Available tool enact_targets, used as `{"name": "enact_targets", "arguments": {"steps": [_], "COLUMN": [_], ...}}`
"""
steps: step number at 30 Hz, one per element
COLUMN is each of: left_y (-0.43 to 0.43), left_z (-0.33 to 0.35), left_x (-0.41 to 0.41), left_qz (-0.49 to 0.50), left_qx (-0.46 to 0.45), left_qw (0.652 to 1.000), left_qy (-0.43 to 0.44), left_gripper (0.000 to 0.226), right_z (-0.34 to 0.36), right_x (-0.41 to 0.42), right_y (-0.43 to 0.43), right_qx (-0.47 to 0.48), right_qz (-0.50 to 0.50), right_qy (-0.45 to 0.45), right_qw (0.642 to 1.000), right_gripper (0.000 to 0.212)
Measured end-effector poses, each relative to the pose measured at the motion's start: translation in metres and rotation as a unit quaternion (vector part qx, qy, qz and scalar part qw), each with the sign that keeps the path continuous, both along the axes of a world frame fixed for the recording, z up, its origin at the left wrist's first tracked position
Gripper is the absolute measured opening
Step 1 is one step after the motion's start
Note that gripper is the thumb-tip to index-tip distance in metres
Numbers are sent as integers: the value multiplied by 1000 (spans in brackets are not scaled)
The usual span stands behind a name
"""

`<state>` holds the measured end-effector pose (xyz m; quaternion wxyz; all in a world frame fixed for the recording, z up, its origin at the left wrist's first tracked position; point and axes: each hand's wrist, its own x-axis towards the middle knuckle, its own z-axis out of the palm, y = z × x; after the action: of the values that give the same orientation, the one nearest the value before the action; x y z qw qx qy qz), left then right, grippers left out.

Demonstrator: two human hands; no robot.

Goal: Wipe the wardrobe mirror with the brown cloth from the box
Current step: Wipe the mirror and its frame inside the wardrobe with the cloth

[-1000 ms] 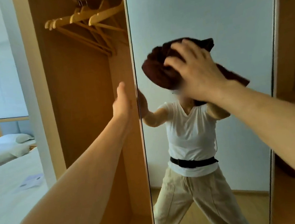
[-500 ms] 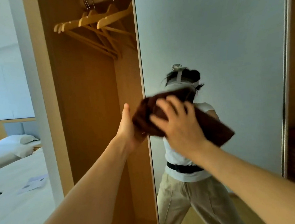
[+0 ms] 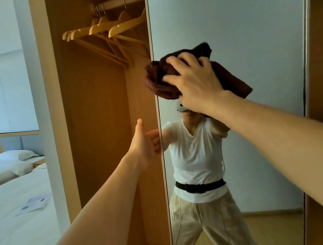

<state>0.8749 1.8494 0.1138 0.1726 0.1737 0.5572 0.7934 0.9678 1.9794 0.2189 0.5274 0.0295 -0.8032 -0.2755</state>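
The right hand [image 3: 196,84] presses a bunched brown cloth [image 3: 159,82] against the mirror [image 3: 246,28] in the upper middle of the frame, close to the glass's left edge. Its fingers [image 3: 173,60] are spread and bent over the wad. That likely serves two ends: the spread pushes a wide patch of fabric flat on the glass, and the bend stops the loose folds from slipping out during a stroke. One tail of the cloth trails toward the lower right, behind the wrist.

The left hand [image 3: 143,143] sits lower, left of centre, at the edge of the mirrored door. Its thumb points up and its fingers lie together, reaching to that edge. Whether the tips hook round it cannot be told. It is probably there to brace the door, so the panel does not swing or slide away under the wiping pressure.

Wooden hangers [image 3: 110,27] hang in the open wardrobe at the upper left, and a bed [image 3: 13,221] fills the lower left. Wiping looks to be underway, with much of the glass yet to cover.
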Motion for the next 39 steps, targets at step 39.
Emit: {"name": "enact_targets", "arguments": {"steps": [39], "left_y": [37], "left_z": [-25], "left_x": [5], "left_qz": [159], "left_qx": [-127], "left_qw": [966], "left_qy": [158], "left_gripper": [56], "right_z": [-163], "right_x": [41], "right_y": [90], "right_qx": [108], "right_qz": [72], "right_qy": [-180], "right_qw": [975], "right_gripper": [47]}}
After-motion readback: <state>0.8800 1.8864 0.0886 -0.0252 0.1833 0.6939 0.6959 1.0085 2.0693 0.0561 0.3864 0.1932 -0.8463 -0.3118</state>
